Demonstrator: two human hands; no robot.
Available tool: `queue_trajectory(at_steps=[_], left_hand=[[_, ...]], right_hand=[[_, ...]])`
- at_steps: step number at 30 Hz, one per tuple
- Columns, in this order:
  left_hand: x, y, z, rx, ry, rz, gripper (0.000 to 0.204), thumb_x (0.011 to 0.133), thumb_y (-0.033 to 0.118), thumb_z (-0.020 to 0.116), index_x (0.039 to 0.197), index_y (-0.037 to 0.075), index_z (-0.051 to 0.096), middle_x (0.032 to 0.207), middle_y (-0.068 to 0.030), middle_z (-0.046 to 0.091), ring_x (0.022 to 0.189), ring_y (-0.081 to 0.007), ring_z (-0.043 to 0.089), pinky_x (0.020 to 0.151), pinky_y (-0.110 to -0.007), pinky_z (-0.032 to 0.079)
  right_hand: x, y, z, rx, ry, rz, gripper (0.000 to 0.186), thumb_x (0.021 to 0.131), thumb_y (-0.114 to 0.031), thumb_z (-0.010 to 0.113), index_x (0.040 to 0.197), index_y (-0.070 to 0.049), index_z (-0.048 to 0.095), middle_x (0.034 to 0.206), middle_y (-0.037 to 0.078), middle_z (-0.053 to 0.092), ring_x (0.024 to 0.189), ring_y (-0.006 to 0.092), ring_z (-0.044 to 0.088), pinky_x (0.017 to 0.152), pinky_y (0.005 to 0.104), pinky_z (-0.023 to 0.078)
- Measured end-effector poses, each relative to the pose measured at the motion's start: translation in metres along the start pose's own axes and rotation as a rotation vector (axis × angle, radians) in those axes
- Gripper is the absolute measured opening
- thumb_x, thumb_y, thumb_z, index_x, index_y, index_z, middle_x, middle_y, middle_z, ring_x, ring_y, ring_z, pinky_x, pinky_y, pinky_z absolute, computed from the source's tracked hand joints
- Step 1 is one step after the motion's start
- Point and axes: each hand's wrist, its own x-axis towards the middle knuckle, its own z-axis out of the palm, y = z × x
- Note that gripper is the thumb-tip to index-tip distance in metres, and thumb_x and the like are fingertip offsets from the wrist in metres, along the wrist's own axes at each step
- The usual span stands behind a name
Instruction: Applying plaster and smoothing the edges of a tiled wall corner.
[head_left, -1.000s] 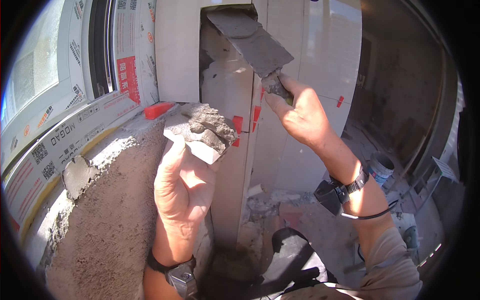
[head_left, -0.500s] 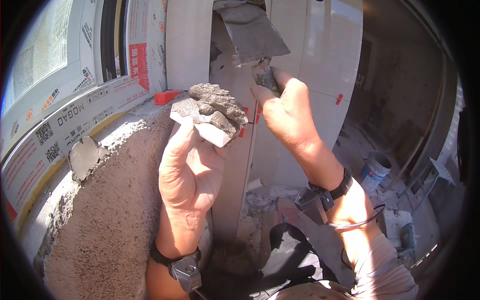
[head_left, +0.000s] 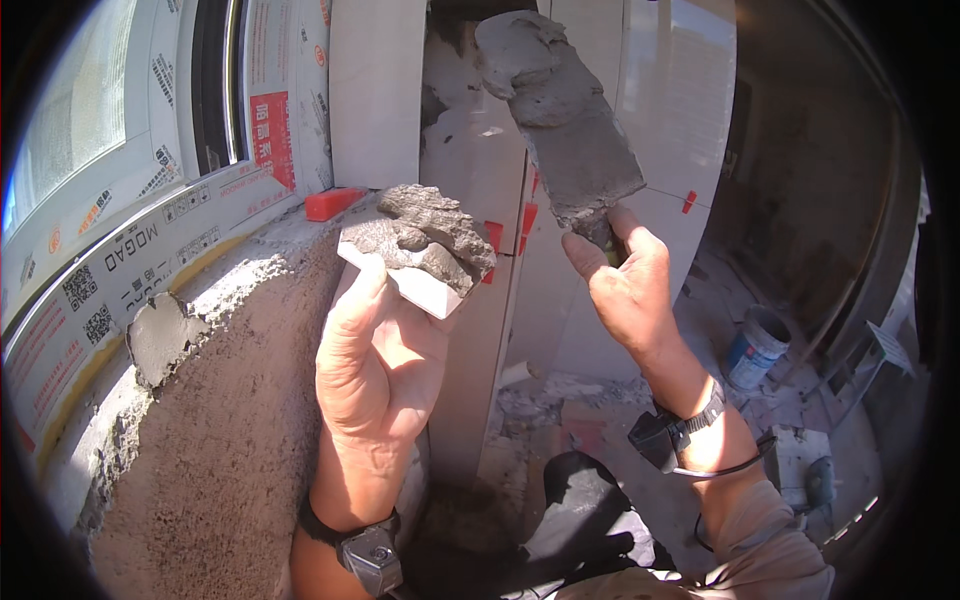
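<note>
My left hand [head_left: 375, 370] is closed on a small white tile piece [head_left: 425, 291], its thumb over the near edge. Lumpy grey mortar [head_left: 430, 228] is heaped on top of the tile. To the right and higher up, my right hand [head_left: 632, 290] grips the handle of a trowel [head_left: 590, 170]. The trowel's flat blade is coated grey and points up and away, with a thick pile of wet mortar [head_left: 520, 55] at its far end. Behind the blade is a recess in the tiled wall [head_left: 455, 140], partly hidden by the trowel.
A rough cement sill [head_left: 230, 400] runs along the left below a window frame [head_left: 150, 225], with a mortar blob [head_left: 163, 335] on its edge. Red wedges, one on the sill [head_left: 332, 204], others in tile joints [head_left: 527, 225]. At right, a bucket [head_left: 757, 345] stands on the littered floor.
My right hand has moved right and down, drawing the trowel back from the recess. The mortar pile on its blade now shows. My left hand stays nearly still with the tile piece.
</note>
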Motion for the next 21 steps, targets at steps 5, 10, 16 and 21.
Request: queue_trajectory(at_steps=[5, 10, 16, 21], left_hand=[[0.0, 0.0, 0.001, -0.032, -0.011, -0.035, 0.058, 0.089, 0.02, 0.069, 0.138, 0.003, 0.045, 0.134, -0.0146, 0.057, 0.126, -0.0325, 0.053, 0.109, -0.052, 0.039], [0.0, 0.002, -0.007, 0.002, -0.013, -0.044, 0.056, 0.09, 0.02, 0.068, 0.138, 0.003, 0.045, 0.135, -0.0141, 0.056, 0.125, -0.0309, 0.053, 0.107, -0.05, 0.042], [0.0, 0.0, 0.001, -0.053, -0.05, -0.052, 0.055, 0.091, 0.02, 0.067, 0.138, 0.003, 0.044, 0.135, -0.0144, 0.056, 0.126, -0.0298, 0.053, 0.106, -0.048, 0.042], [0.0, 0.002, 0.0, -0.051, -0.032, -0.069, 0.054, 0.092, 0.02, 0.066, 0.138, 0.003, 0.045, 0.135, -0.0143, 0.056, 0.126, -0.03, 0.054, 0.107, -0.049, 0.042]], right_hand=[[0.011, -0.01, -0.029, -0.056, -0.269, 0.237, 0.029, 0.089, -0.01, 0.064, 0.112, 0.007, 0.06, 0.08, 0.005, 0.061, 0.075, 0.0099, 0.052, 0.07, 0.0274, 0.046], [0.044, -0.036, -0.027, -0.112, -0.427, 0.233, 0.027, 0.092, -0.02, 0.062, 0.098, 0.006, 0.061, 0.066, 0.003, 0.053, 0.06, 0.0104, 0.048, 0.056, 0.0293, 0.042], [0.068, -0.046, -0.019, -0.068, -0.42, 0.298, 0.023, 0.093, -0.021, 0.061, 0.096, 0.002, 0.061, 0.067, 0.004, 0.055, 0.057, 0.0117, 0.052, 0.049, 0.0278, 0.041], [0.055, -0.029, -0.026, 0.065, -0.29, 0.229, 0.023, 0.093, -0.021, 0.062, 0.09, 0.002, 0.06, 0.067, 0.005, 0.055, 0.055, 0.0107, 0.051, 0.048, 0.027, 0.041]])
